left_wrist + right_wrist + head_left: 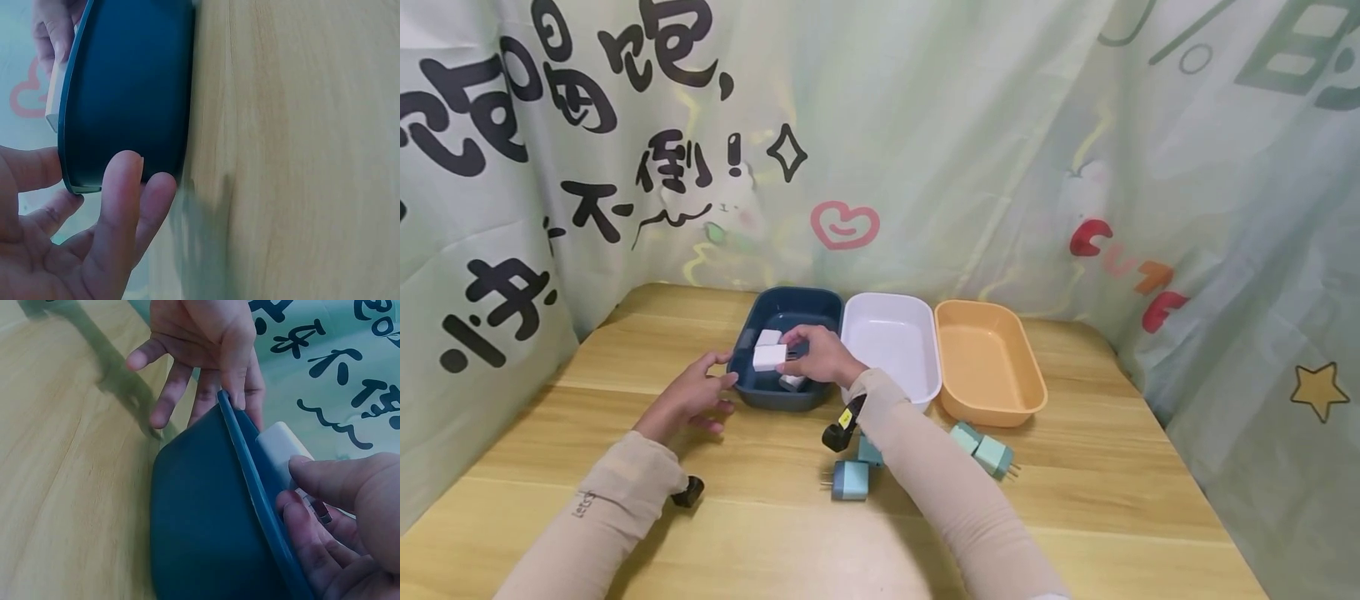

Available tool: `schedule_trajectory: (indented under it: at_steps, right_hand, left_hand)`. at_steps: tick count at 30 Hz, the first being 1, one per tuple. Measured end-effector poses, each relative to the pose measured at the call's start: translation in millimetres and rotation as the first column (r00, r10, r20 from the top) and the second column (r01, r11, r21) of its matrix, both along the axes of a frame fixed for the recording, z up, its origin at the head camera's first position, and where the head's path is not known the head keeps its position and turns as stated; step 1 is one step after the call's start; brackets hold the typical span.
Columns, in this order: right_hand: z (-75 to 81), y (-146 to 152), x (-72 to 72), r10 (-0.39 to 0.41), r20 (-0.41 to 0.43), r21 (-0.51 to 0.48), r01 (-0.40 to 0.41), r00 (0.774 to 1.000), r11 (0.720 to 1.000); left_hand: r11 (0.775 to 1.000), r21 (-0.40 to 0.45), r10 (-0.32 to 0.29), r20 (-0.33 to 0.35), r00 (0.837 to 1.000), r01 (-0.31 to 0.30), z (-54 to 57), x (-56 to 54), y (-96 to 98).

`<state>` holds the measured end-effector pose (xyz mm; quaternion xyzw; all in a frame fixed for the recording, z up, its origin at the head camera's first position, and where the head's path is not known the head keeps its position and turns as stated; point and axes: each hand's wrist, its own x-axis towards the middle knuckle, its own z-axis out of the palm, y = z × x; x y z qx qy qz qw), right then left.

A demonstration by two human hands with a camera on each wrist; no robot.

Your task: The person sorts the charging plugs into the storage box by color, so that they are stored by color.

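Your right hand [820, 357] pinches a white charger [770, 358] at the mouth of the blue bin [790, 400], the leftmost of three set side by side toward the tabletop's [760, 533] far edge. The prongs point back toward your palm, so the plain block leads; you likely grip the prong end to leave the body free of your fingers. Your left hand [688, 400] has its fingers loosely spread, with a fingertip at the rim's near-left corner; that light touch probably steadies the bin rather than lifting it.

The white bin [891, 333] and the orange bin [988, 358] stand just beside it, perhaps lined up for an easy reach. Nearer the tabletop's front edge lie a blue charger [850, 481], a second blue one [871, 451] partly covered by your right sleeve [940, 483], and two green chargers [994, 457] that touch or nearly so.

Only the head view shows the bin's inside, where two more white blocks [792, 382] lie. The left wrist view adds the bin's outer wall and the held charger's end showing past the rim. The right wrist view shows your thumb [331, 478] against the block, and the metal prongs clearly.
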<state>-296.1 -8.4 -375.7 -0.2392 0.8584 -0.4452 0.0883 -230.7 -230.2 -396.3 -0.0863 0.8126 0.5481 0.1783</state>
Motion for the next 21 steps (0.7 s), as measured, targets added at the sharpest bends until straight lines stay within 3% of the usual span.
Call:
schedule_trajectory:
  at_steps: [18, 21]
  right_hand:
    - [-1.0, -5.7, 2.0, -0.004, 0.017, 0.000, 0.004, 1.000, 1.000]
    - [-1.0, -6.4, 2.4, 0.000, 0.047, -0.041, 0.002, 0.999, 0.999]
  left_hand:
    - [1.000, -0.003, -0.001, -0.005, 1.000, 0.001, -1.6, -0.2, 0.2]
    - [1.000, -0.001, -0.003, -0.008, 1.000, 0.003, -1.3, 0.1, -0.3]
